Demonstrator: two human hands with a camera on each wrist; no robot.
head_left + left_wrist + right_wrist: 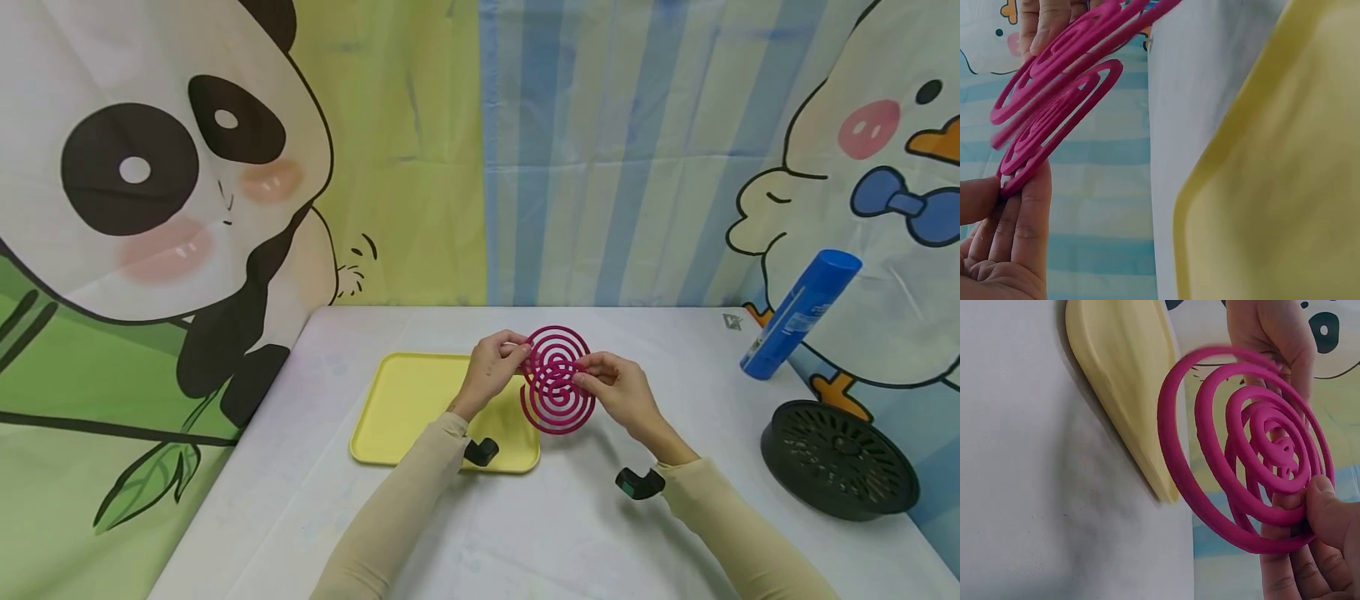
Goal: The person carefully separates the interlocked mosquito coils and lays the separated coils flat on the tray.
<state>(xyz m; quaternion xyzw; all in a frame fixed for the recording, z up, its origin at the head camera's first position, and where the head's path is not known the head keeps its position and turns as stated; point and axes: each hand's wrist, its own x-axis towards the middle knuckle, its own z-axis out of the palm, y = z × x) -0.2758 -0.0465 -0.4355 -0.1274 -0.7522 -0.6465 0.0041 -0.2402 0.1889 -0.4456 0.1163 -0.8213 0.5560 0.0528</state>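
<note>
Two magenta mosquito coils (558, 432) are held up over the table, offset from each other and overlapping in the head view. My left hand (491, 371) pinches the rim of one coil at its left side, thumb against fingers. On the other side, my right hand (618, 392) pinches a coil's rim between thumb and fingers. In the right wrist view the spiral (1169, 431) is tilted, with the second one partly hidden behind it. The left wrist view shows a gap between the two spirals along part of their length.
A yellow tray (420, 408) lies under and left of the hands. At the right edge of the white table (525, 533) are a black round slotted holder (840, 450) and a leaning blue cylinder (802, 312). Printed cloth (408, 167) hangs behind.
</note>
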